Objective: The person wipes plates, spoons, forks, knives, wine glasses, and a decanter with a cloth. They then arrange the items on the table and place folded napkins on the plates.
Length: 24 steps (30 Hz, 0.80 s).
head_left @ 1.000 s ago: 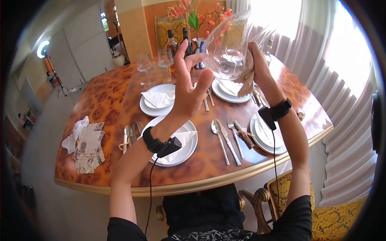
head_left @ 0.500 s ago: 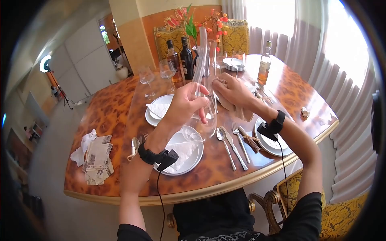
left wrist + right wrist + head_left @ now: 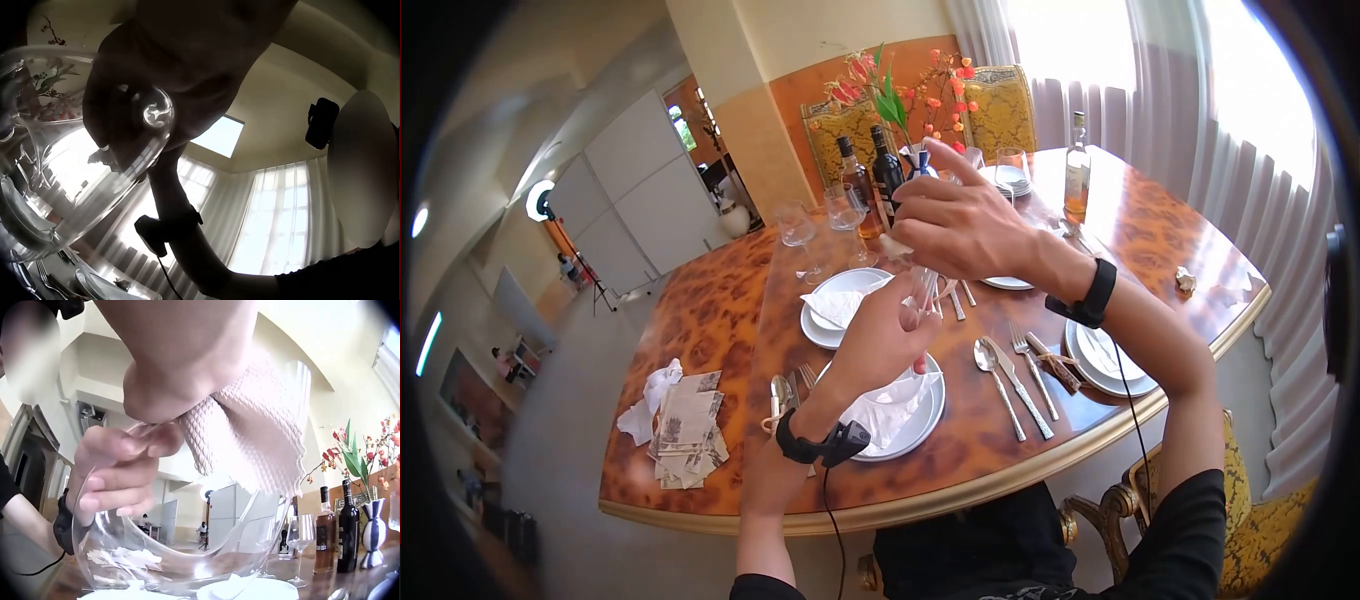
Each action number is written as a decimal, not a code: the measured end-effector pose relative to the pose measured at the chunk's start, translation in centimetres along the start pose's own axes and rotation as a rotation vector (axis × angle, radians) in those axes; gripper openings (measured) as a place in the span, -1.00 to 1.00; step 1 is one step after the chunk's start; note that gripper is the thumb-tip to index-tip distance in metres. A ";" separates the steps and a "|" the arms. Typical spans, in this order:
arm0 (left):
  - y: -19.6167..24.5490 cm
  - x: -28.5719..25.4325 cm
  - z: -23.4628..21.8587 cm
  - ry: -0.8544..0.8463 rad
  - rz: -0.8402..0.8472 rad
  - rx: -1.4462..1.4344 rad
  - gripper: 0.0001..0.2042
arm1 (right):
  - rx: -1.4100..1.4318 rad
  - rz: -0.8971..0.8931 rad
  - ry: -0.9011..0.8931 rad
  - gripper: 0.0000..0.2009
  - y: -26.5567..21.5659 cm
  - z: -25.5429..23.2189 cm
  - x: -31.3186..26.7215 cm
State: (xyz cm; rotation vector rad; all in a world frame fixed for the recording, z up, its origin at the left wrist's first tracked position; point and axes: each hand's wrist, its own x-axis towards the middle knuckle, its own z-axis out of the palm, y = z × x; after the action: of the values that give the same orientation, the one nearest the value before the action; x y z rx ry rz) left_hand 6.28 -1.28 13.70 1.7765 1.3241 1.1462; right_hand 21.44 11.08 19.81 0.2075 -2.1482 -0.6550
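Note:
A large curved clear glass decanter (image 3: 169,559) is held up over the near side of the table. My left hand (image 3: 872,340) grips it, fingers curled round the glass in the right wrist view. Above and to the right of that hand is my right hand (image 3: 975,225), its index finger raised in the head view. It holds a beige waffle-weave cloth (image 3: 250,434) against the glass near the top end. Much of the decanter is hidden behind my hands in the head view. Below it lies a white plate (image 3: 933,420) with a folded napkin (image 3: 890,415).
Place settings with a spoon (image 3: 990,365), knife and fork (image 3: 1030,360) surround the plates. Stemmed glasses (image 3: 797,228), dark bottles (image 3: 887,175) and a flower vase stand beyond. A bottle (image 3: 1077,175) stands at the far right. Printed papers (image 3: 690,430) lie at the left.
The decanter has come down from a raised, tilted pose. My left hand, with fingers spread before, now grips it lower down. My right hand has moved above the left with the cloth.

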 end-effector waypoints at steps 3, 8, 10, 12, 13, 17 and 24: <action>0.3 -0.6 -0.7 -0.021 -0.021 0.047 -0.87 | -0.318 -0.001 0.073 -0.89 2.0 -0.8 -0.4; 1.2 -0.7 -1.1 -0.069 -0.025 -0.121 -0.86 | -0.285 0.346 0.348 -0.87 4.3 -3.8 1.4; 1.6 -1.1 -1.6 -0.062 -0.011 -0.180 -0.86 | -0.058 0.581 0.461 -0.82 5.2 -4.1 0.9; 2.2 -1.3 -1.8 -0.052 0.007 -0.240 -0.87 | 0.022 0.882 0.657 -0.75 6.4 -3.2 -0.1; 2.5 -1.3 -1.8 -0.053 0.037 -0.274 -0.86 | 0.053 0.917 0.649 -0.70 5.6 -2.6 -0.2; 2.5 -1.3 -0.8 -0.079 0.068 -0.531 -0.86 | 0.202 0.797 0.514 -0.81 2.8 2.4 -2.4; 2.6 -1.2 -1.4 -0.082 0.138 -0.677 -0.86 | 1.042 1.178 0.632 -0.66 -0.9 3.2 -2.2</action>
State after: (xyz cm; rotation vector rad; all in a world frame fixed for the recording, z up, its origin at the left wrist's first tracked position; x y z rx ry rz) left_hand 5.86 -3.23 16.21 1.3966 0.6490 1.3725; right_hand 20.23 12.34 16.27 -0.2812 -1.4099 1.0789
